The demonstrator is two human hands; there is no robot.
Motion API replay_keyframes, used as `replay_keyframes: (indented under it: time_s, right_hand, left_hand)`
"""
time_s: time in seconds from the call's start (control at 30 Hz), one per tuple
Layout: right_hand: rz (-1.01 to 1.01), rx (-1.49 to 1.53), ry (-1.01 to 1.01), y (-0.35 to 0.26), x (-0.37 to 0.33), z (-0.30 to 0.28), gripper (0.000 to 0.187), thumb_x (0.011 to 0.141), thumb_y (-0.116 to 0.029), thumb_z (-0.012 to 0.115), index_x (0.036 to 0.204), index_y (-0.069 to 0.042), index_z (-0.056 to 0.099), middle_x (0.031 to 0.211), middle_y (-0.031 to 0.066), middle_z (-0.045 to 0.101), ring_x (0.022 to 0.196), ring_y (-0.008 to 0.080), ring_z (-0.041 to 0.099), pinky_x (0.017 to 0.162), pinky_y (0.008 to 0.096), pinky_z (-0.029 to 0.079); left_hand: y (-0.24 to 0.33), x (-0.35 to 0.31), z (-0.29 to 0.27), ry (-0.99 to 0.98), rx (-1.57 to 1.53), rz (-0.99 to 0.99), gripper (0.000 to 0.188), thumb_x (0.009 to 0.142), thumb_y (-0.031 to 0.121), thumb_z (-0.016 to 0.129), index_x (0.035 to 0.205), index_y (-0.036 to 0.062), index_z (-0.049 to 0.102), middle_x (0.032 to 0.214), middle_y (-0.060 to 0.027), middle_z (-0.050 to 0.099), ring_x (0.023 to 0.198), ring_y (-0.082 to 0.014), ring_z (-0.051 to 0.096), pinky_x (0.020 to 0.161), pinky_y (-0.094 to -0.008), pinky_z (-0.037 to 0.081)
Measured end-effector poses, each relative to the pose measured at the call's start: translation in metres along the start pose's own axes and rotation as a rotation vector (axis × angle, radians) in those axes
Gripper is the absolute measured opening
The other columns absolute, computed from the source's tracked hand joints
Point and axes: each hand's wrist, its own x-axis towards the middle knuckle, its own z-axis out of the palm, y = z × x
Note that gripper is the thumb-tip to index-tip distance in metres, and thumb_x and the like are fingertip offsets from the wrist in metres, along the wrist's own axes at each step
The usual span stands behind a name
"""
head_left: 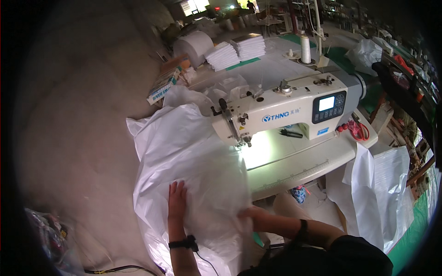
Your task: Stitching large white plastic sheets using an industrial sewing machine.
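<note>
A large, crinkled white plastic sheet or bag [161, 138] hangs off the left end of the sewing machine table, in front of me. Flat on it lies my left hand [177, 197], with the fingers stretched out. At the sheet's right side is my right hand [247, 216], smeared by motion, so its grip cannot be made out. The upper right edge of the sheet reaches close to the needle area of a white sewing machine [276, 108]. Its lamp lights the bed beside the needle.
Red-handled scissors [363, 132] and a black tool [291, 134] lie on the machine table [304, 168]. White sheets [377, 188] hang at the right. Behind stand folded white stacks [235, 51], a large white roll [193, 47] and a thread cone [305, 49].
</note>
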Motion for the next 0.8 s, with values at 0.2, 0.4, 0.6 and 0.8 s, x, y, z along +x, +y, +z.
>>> replay_keyframes:
  time_s: [0.2, 0.4, 0.6, 0.8]
  right_hand:
    - [1.018, 0.567, 0.24, 0.027, -0.065, -0.009, 0.034, 0.077, -0.017, 0.065, 0.108, -0.005, 0.056, 0.097, 0.0106, 0.06, 0.088, 0.0199, 0.059, 0.078, 0.0352, 0.047]
    - [0.982, -0.104, 0.109, 0.021, -0.084, 0.016, 0.043, 0.08, -0.028, 0.063, 0.113, 0.0, 0.056, 0.098, 0.0088, 0.061, 0.082, 0.0176, 0.059, 0.073, 0.0291, 0.047]
    - [0.71, -0.115, -0.175, -0.009, -0.092, 0.01, 0.031, 0.087, -0.027, 0.056, 0.105, -0.002, 0.062, 0.092, 0.0084, 0.065, 0.083, 0.018, 0.059, 0.078, 0.0313, 0.045]
    - [0.828, -0.166, -0.537, -0.024, -0.138, -0.004, 0.041, 0.087, -0.038, 0.056, 0.109, -0.005, 0.062, 0.092, 0.0069, 0.065, 0.083, 0.0182, 0.058, 0.075, 0.0304, 0.045]
  left_hand:
    - [-0.042, 0.057, 0.022, 0.11, -0.476, -0.197, 0.037, 0.089, 0.024, 0.048, 0.12, 0.005, 0.052, 0.122, -0.016, 0.053, 0.113, -0.0308, 0.05, 0.1, -0.0416, 0.034]
    - [-0.031, 0.079, -0.003, -0.172, 0.081, -0.197, 0.037, 0.088, 0.027, 0.047, 0.119, 0.0072, 0.054, 0.117, -0.0146, 0.057, 0.108, -0.0301, 0.055, 0.097, -0.0403, 0.037]
    - [0.073, 0.037, -0.03, -0.378, 0.13, -0.401, 0.036, 0.086, 0.035, 0.049, 0.111, 0.0119, 0.059, 0.109, -0.0117, 0.062, 0.103, -0.0335, 0.057, 0.095, -0.0449, 0.038]
    - [0.1, -0.013, -0.016, -0.114, -0.079, -0.287, 0.041, 0.09, 0.036, 0.044, 0.117, 0.0081, 0.054, 0.119, -0.0163, 0.054, 0.112, -0.03, 0.049, 0.091, -0.0406, 0.041]
